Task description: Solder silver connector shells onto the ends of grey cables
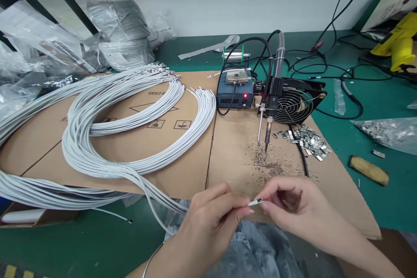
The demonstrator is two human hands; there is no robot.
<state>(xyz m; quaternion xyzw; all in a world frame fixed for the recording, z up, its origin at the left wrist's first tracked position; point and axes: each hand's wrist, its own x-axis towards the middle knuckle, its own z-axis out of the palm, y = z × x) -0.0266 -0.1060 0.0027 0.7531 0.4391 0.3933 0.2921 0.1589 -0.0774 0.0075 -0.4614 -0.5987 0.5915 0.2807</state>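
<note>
At a green desk [399, 193], our left hand [211, 221] pinches a white cable [253, 203] near its end and our right hand [295, 208] pinches the tip, over the near part of the cardboard [233, 152], 1 soldering iron [276, 80] standing beyond.

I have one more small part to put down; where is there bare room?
The cardboard between the white cables and the dark crumbs below the soldering iron looks free. So does the stretch below the metal pieces, right of the right hand. It is crowded around the fan and the iron.
</note>
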